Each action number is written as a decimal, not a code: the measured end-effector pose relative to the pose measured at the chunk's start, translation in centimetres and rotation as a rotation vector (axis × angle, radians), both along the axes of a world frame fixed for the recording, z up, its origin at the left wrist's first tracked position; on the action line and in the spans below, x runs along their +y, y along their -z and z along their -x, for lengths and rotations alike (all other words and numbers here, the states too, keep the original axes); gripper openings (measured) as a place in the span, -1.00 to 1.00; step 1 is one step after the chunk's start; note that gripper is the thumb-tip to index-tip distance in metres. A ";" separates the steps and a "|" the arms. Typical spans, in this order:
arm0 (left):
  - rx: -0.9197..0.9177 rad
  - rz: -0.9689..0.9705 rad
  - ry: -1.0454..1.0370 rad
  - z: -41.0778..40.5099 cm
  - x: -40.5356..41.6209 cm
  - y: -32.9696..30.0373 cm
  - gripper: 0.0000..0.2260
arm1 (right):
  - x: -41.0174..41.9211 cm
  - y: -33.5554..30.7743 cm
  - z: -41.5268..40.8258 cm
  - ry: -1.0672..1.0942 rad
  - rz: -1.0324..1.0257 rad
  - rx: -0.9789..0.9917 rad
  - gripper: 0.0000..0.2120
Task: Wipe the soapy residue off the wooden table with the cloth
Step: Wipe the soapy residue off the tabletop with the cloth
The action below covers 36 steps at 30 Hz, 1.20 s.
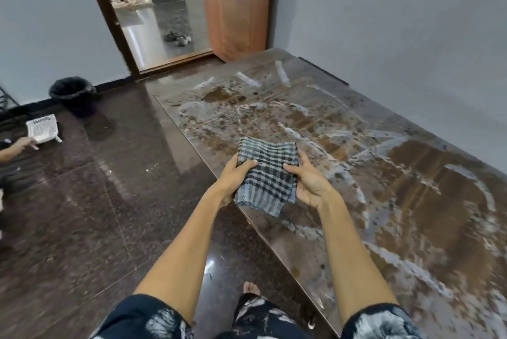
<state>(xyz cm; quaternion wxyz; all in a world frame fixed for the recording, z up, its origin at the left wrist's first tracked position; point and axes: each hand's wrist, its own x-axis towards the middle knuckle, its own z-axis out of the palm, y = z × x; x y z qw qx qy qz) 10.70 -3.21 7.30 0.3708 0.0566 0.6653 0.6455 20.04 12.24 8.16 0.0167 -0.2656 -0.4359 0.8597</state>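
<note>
Checked blue-grey cloth [267, 174], folded into a pad, held in the air over the near-left edge of the wooden surface [411, 174], not yet touching it. White soapy residue [365, 152] streaks and spots most of the top, far corner to near end.

Risks, as judged: pad may unfold mid-stroke and only smear foam; suds pushed over the edge onto the glossy floor [109, 201] beside a bare foot [251, 288], a slip hazard.

Left hand [236, 177] grips cloth's left side, thumb on top, fingers curled beneath. Right hand [310, 182] pinches right side, palm up. Both forearms extended forward
</note>
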 end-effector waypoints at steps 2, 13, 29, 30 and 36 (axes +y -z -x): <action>0.017 -0.001 -0.018 1.5 -0.9 0.2 -0.58 | -0.6 0.1 2.1 -0.024 0.006 0.003 -0.39; 0.031 0.098 -0.080 11.9 -4.1 1.5 -0.15 | -3.3 0.5 14.9 -0.019 -0.217 -0.065 -0.38; 0.008 0.157 -0.072 29.0 -4.7 1.8 -0.59 | -3.0 3.1 34.6 -0.122 -0.577 -0.182 -0.42; -0.002 0.154 -0.086 29.8 -4.6 2.1 -0.57 | -2.9 3.2 35.4 -0.125 -0.597 -0.201 -0.42; -0.053 0.197 -0.064 34.8 -4.2 4.2 -0.50 | -2.7 4.6 40.3 -0.130 -0.664 -0.291 -0.42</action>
